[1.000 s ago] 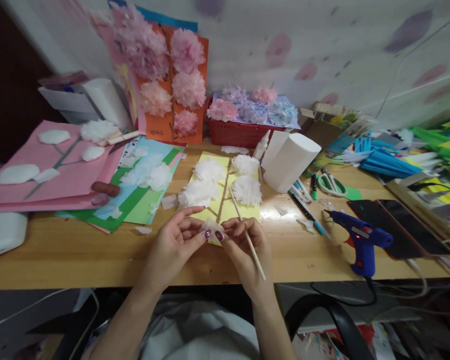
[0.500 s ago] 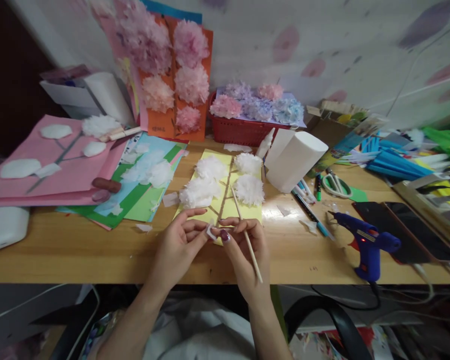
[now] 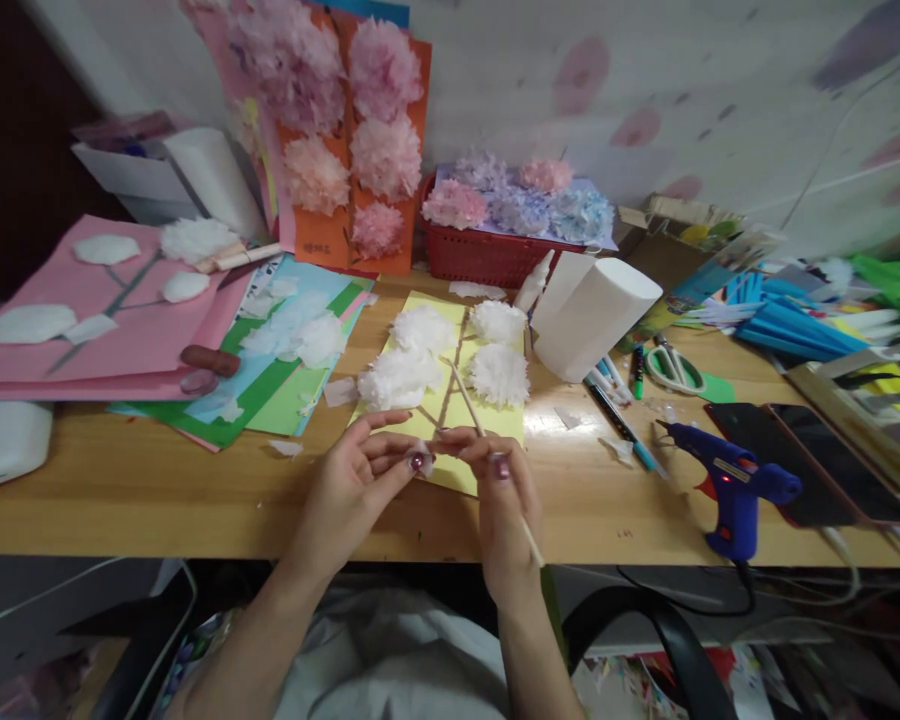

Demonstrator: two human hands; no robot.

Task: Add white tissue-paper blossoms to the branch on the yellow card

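Observation:
Between the thumb and fingers of my left hand (image 3: 371,465) is a small piece of white tissue paper (image 3: 424,462), mostly covered by the fingertips. My right hand (image 3: 506,490) is closed around a thin wooden stick (image 3: 461,392), which slants across the palm; its fingertips come close to the tissue. Under both hands lies a yellow sheet (image 3: 457,478) with a brown branch (image 3: 444,405) drawn on it. Several fluffy white tissue flowers (image 3: 499,375) sit along that branch.
At right are a blue glue gun (image 3: 735,480) with a lit red light, phones (image 3: 840,460), scissors (image 3: 675,370) and markers (image 3: 619,425). A white paper roll (image 3: 596,320) stands behind the sheet, near a red basket (image 3: 487,255). Pink card (image 3: 150,345) lies left.
My right thumb has lifted off the tissue and now presses on the stick, and the right hand has turned slightly. The left thumb has closed further over the tissue. The view has shifted slightly.

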